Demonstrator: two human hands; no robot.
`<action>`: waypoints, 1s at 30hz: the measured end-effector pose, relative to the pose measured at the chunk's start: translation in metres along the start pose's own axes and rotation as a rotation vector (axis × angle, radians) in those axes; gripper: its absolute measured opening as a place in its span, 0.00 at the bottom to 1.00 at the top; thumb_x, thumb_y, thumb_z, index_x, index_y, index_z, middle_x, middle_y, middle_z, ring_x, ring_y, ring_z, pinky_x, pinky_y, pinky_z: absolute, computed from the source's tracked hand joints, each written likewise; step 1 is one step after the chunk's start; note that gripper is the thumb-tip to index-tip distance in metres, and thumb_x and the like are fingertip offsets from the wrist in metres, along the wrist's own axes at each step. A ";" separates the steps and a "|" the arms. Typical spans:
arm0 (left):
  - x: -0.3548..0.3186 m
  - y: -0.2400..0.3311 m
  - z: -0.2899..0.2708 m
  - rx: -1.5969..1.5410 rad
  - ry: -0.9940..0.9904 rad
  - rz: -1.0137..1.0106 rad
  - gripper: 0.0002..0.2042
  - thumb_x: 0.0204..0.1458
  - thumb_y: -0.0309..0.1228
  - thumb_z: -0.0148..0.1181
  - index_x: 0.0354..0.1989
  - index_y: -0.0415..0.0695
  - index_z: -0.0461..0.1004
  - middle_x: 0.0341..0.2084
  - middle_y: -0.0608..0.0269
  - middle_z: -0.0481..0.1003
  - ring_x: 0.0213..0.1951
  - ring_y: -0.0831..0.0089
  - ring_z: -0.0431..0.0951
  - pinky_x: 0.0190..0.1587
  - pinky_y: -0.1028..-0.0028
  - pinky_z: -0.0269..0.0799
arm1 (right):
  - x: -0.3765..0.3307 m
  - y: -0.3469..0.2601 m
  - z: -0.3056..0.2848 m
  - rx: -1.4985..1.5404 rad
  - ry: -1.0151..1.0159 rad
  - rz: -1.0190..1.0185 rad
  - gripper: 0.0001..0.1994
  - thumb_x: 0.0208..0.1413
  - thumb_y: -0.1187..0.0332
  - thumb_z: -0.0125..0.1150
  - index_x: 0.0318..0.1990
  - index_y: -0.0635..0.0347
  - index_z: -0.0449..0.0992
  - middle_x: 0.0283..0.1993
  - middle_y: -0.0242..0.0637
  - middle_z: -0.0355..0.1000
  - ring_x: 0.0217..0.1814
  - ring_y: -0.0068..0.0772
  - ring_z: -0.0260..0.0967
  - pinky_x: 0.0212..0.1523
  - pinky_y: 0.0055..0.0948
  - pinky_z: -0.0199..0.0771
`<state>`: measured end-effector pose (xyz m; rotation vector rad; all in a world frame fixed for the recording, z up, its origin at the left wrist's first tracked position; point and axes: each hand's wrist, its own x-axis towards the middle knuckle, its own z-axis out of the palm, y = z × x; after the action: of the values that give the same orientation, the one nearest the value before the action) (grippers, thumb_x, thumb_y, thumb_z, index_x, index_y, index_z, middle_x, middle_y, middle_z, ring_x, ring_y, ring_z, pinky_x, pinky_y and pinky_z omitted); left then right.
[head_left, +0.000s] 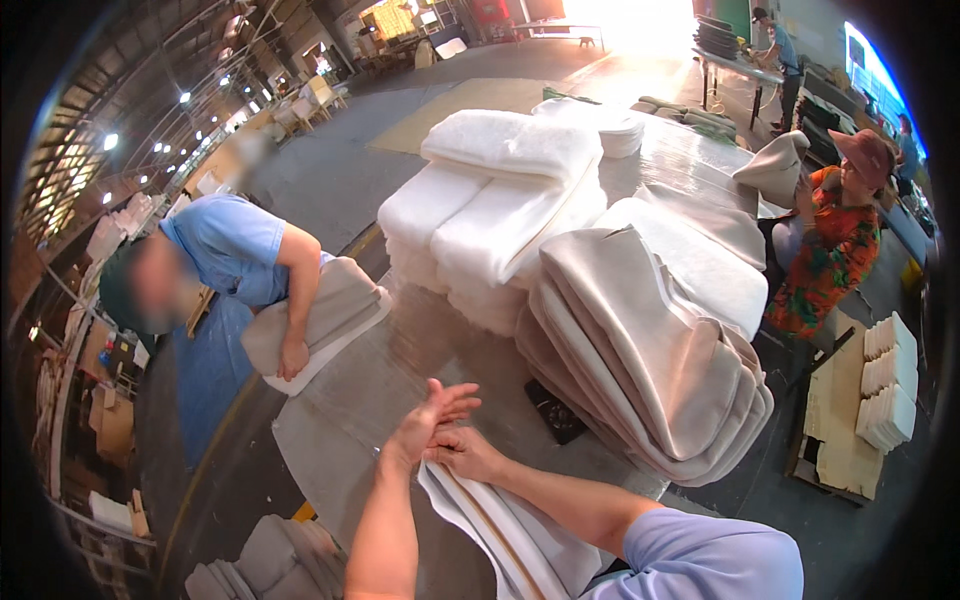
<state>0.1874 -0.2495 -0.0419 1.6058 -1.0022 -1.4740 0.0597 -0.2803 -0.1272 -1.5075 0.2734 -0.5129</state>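
Observation:
A cushion cover (462, 510), grey-beige with white edges and a brownish strip along its length, lies in front of me and runs toward the lower edge. My right hand (466, 452) is closed at its far end, fingers curled over the fabric. Just beyond, and touching or nearly touching the right hand, my left hand (428, 418) has its fingers spread, with nothing visible in them. Part of the cover is hidden under my right forearm. Both hands are above the grey worktable (340, 430).
Folded white padding (510, 200) is piled across the table, beside stacked beige covers (640, 340). A dark flat object (553, 410) lies near them. At left a person in blue (235, 245) handles a beige piece (325, 310); another person (830, 240) stands at right. More covers (270, 560) sit lower left.

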 end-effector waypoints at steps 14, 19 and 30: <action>-0.017 -0.080 -0.014 -0.314 0.536 0.259 0.24 0.71 0.48 0.44 0.53 0.39 0.78 0.47 0.55 0.82 0.53 0.64 0.80 0.59 0.64 0.72 | -0.008 0.003 0.009 0.007 0.068 -0.167 0.07 0.65 0.67 0.65 0.45 0.62 0.82 0.43 0.37 0.82 0.47 0.34 0.79 0.51 0.31 0.77; 0.013 -0.081 0.033 -0.589 0.366 0.149 0.26 0.69 0.58 0.48 0.45 0.45 0.78 0.38 0.61 0.79 0.41 0.69 0.79 0.46 0.68 0.76 | -0.031 -0.015 -0.038 -0.265 0.094 -0.146 0.13 0.67 0.66 0.63 0.56 0.55 0.79 0.57 0.39 0.78 0.58 0.38 0.75 0.58 0.37 0.76; -0.158 -0.160 0.009 -0.574 1.073 0.258 0.26 0.68 0.59 0.51 0.45 0.44 0.72 0.37 0.64 0.76 0.39 0.71 0.77 0.42 0.69 0.71 | -0.287 -0.039 -0.043 0.040 0.473 0.249 0.28 0.74 0.53 0.48 0.74 0.59 0.60 0.63 0.47 0.71 0.61 0.37 0.68 0.63 0.34 0.66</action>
<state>0.1835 -0.0376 -0.1182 1.4332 -0.1226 -0.4685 -0.2145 -0.1788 -0.1313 -1.2756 0.8041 -0.6654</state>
